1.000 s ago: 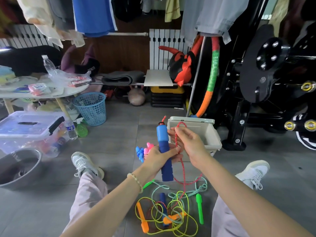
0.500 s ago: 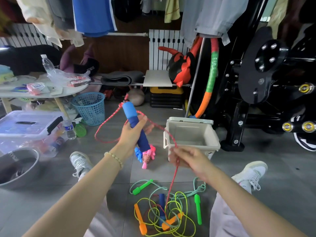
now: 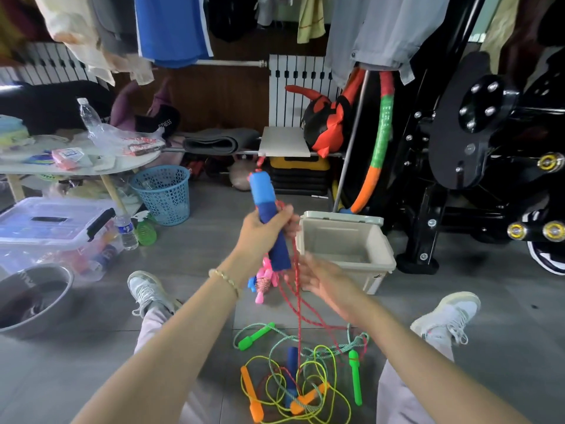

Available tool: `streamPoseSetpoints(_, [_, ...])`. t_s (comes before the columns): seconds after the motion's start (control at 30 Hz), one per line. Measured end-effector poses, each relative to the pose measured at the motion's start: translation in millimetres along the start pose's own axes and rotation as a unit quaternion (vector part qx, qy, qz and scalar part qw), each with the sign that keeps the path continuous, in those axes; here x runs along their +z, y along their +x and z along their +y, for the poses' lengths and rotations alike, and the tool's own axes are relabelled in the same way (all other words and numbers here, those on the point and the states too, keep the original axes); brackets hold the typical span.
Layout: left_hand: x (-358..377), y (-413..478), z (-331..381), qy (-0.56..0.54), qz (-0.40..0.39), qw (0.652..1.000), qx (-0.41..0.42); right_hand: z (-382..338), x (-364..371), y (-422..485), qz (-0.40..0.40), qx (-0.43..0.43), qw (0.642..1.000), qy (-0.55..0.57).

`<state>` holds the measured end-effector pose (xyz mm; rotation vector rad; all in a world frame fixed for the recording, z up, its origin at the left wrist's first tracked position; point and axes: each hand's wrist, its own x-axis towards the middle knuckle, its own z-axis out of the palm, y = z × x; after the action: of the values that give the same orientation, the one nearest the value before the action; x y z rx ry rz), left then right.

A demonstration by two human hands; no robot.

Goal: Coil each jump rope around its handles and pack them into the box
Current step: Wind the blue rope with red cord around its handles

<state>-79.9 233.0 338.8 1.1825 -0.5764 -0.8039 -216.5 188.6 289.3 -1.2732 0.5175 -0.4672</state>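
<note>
My left hand point(image 3: 263, 232) grips a blue foam jump-rope handle point(image 3: 268, 220), held nearly upright above the floor. Its red rope point(image 3: 297, 296) hangs down from the handle into the pile below. My right hand point(image 3: 324, 276) is blurred, just right of the rope, fingers spread beside it; whether it pinches the rope is unclear. The beige box point(image 3: 379, 255) stands open right behind my hands. On the floor between my legs lies a tangle of ropes: green handles point(image 3: 355, 377), orange handles point(image 3: 251, 393), a second blue handle point(image 3: 292, 361). A coiled pink and blue rope point(image 3: 263, 281) lies by the box.
A blue mesh basket point(image 3: 163, 194), a clear lidded storage bin point(image 3: 52, 228) and a metal bowl point(image 3: 33, 296) stand at left. Black gym equipment point(image 3: 477, 148) fills the right. My shoes point(image 3: 449, 315) rest on the grey tiled floor either side of the rope pile.
My left hand swung the blue handle out to the left, then brought it back toward the box. My right hand dropped from the handle to lower on the red rope.
</note>
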Motion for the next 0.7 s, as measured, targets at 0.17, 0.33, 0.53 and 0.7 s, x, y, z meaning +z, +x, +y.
streamPoseSetpoints(0.17, [-27,28,21,-0.014,0.041,0.998,0.05,13,-13,-16,-0.002,0.023,0.992,-0.125])
streamPoseSetpoints(0.33, [-34,-5,-17,0.102,-0.081,0.985,-0.114,-28,-8,11,0.134,-0.093,0.984,-0.076])
streamPoseSetpoints(0.53, [-14,-31,-36,0.126,-0.153,0.977,-0.073,-50,3,26,0.182,-0.153,0.969,-0.073])
streamPoseSetpoints(0.7, [-12,3,-1,0.033,-0.045,0.998,-0.009,-19,9,14,0.054,-0.021,0.998,0.002])
